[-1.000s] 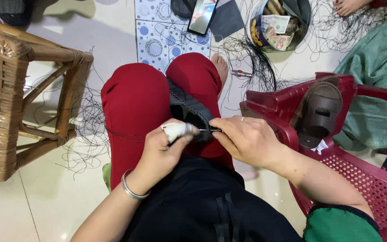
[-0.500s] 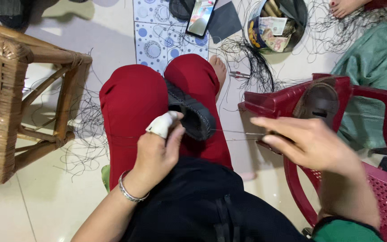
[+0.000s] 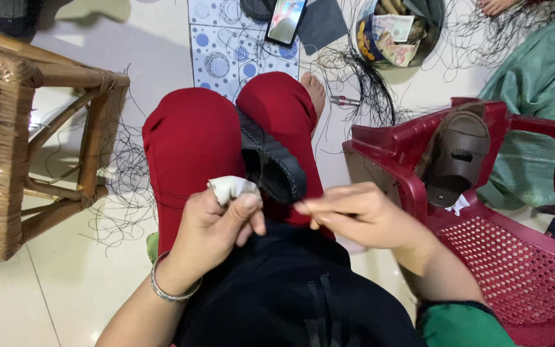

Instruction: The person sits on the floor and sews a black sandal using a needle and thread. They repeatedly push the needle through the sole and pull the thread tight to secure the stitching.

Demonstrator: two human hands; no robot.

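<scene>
A dark shoe sole (image 3: pixel 276 168) with a stitched edge lies wedged between my knees in red trousers (image 3: pixel 191 148). My left hand (image 3: pixel 216 225) grips its near end; the forefinger is wrapped in white cloth (image 3: pixel 229 187). My right hand (image 3: pixel 354 215) is just right of the sole, fingertips pinched together on a thin thread or needle too fine to make out. The two hands are a few centimetres apart above my lap. A metal bangle (image 3: pixel 165 290) sits on my left wrist.
A woven cane stool (image 3: pixel 14 141) stands at the left. A red plastic chair (image 3: pixel 515 257) at the right carries a brown sandal (image 3: pixel 454 157). Loose black thread (image 3: pixel 364 80), a phone (image 3: pixel 285 19), a patterned tile (image 3: pixel 226 45) and a round tin (image 3: pixel 396 29) lie on the floor ahead.
My right hand, which had swung out to the right pulling thread, has come back in beside the sole. The left hand has stayed on the sole.
</scene>
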